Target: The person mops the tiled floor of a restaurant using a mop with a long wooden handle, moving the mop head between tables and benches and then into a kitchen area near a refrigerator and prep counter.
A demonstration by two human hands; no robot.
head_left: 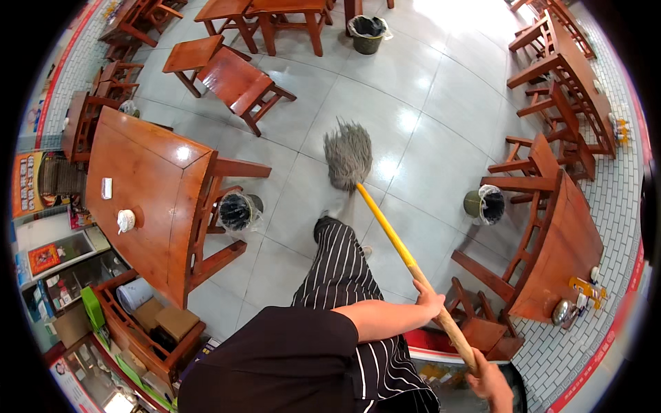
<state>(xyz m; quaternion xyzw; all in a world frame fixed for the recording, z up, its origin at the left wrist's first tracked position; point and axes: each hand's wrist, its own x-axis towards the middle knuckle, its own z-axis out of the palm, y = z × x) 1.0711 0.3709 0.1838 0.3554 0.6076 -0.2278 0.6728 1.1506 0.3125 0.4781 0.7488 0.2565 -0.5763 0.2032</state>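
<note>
A mop with a grey string head (348, 155) rests on the tiled floor ahead of me. Its handle (389, 230) is yellow near the head and bare wood higher up, slanting back toward my lower right. My left hand (429, 303) reaches across my body and is closed around the wooden part. Farther up, by the handle's top end, my right hand (490, 380) is wrapped round the wood too. My foot, below a black striped trouser leg (337, 265), stands just behind the mop head.
A wooden table (148, 186) stands at my left, with a lined bin (237, 210) by its legs. To the right are another table (561, 255) and a second bin (484, 204). Stools (237, 86) and a third bin (367, 34) are farther ahead on the grey floor (441, 151).
</note>
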